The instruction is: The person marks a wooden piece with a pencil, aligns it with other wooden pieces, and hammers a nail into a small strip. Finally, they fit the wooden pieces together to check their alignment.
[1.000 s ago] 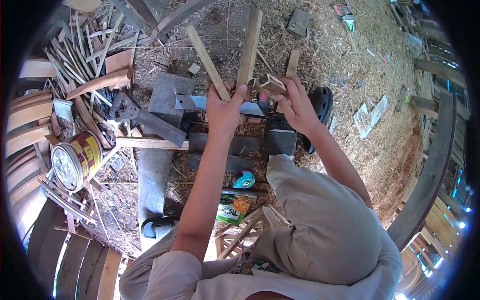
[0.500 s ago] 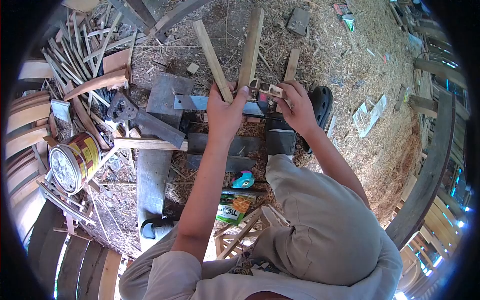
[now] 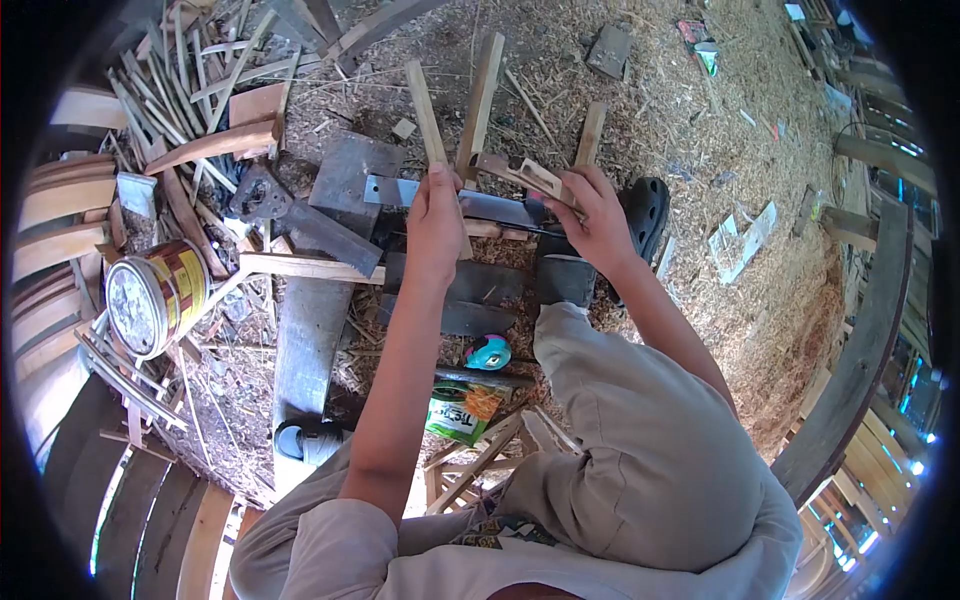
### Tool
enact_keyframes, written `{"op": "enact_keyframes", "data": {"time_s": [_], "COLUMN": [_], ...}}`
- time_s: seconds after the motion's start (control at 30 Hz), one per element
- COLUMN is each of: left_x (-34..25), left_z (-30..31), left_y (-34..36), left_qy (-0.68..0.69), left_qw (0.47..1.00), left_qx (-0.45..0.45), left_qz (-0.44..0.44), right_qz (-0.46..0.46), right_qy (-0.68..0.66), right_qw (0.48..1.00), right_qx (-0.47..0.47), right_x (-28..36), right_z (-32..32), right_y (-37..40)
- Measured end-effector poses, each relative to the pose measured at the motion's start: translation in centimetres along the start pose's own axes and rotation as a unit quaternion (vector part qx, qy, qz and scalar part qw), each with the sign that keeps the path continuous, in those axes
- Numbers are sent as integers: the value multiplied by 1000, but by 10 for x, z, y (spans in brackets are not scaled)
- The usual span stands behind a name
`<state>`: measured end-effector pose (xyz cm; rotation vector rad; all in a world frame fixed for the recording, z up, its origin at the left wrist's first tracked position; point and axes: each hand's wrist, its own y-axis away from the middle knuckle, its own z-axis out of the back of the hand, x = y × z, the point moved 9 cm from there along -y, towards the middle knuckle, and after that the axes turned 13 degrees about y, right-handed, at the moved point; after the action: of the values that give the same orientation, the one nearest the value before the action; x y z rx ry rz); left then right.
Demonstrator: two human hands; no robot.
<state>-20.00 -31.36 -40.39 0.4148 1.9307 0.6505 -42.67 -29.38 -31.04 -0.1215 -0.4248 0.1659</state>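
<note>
My left hand [image 3: 436,225] is closed round a narrow wooden stick [image 3: 424,110], which points away from me. A second wooden piece [image 3: 483,95] stands just to its right. My right hand [image 3: 600,222] grips a small wooden block plane [image 3: 540,178] by its right end. Below both hands lies a long metal saw blade [image 3: 490,206]. Another wooden strip [image 3: 590,135] extends beyond my right hand.
A handsaw [image 3: 320,235] rests left of my hands, near a paint bucket [image 3: 155,300]. Close to my legs are a turquoise tape measure [image 3: 489,353] and a green packet [image 3: 460,412]. A wood scrap pile [image 3: 190,90] is at upper left.
My left hand has turned and moved away from the wooden plane, taking the stick with it. The plane is now tilted in my right hand, and the view has shifted slightly.
</note>
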Motion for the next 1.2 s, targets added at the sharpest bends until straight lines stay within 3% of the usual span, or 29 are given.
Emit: {"op": "enact_keyframes", "data": {"time_s": [0.1,0.17,0.23,0.27,0.33,0.4,0.47,0.5,0.53,0.6,0.67,0.73,0.8,0.83,0.87,0.9,0.93,1.0,1.13,1.2], "left_x": [-14,-29,-59,-71,-101,-136,-177,-199,-219,-256,-286,-317,-342,-353,-360,-365,-369,-369,-362,-357], "left_z": [5,3,5,9,15,16,17,16,16,18,4,-1,8,11,17,23,29,41,63,72], "left_y": [15,32,62,77,100,128,157,173,187,213,254,309,360,387,414,440,463,506,541,538], "left_qy": [-6,71,53,33,33,-15,-31,-55,-79,-95,-61,-44,-56,-17,8,40,72,126,243,252], "left_qw": [1000,997,999,999,999,997,994,990,985,978,981,981,979,977,977,972,967,963,938,934], "left_qx": [-6,17,3,-10,-1,39,46,43,40,59,127,133,114,129,122,141,160,164,199,199], "left_qz": [-1,18,9,18,-15,-57,-99,-122,-145,-176,-137,-136,-160,-167,-175,-181,-185,-173,-145,-156], "right_qz": [-20,-33,-84,-66,-171,-119,-26,41,56,228,238,229,250,215,174,124,133,120,116,69], "right_qy": [-68,-117,-223,-227,-389,-414,-248,-186,-187,-149,-168,-195,-207,-351,-481,-540,-537,-719,-767,-768], "right_qw": [997,991,968,968,894,890,968,982,981,959,954,954,946,906,832,801,803,604,536,560], "right_qx": [24,49,84,79,143,150,34,-6,-18,-72,-73,-7,-8,103,215,227,223,321,333,303], "right_x": [8,12,6,10,9,30,58,81,96,153,196,229,260,273,293,313,323,354,400,418], "right_z": [16,26,21,26,22,45,102,131,155,213,264,295,326,331,335,346,355,367,378,372], "right_y": [8,11,23,26,33,18,0,-8,-19,-26,-25,-27,-20,-17,-7,8,12,29,41,46]}}
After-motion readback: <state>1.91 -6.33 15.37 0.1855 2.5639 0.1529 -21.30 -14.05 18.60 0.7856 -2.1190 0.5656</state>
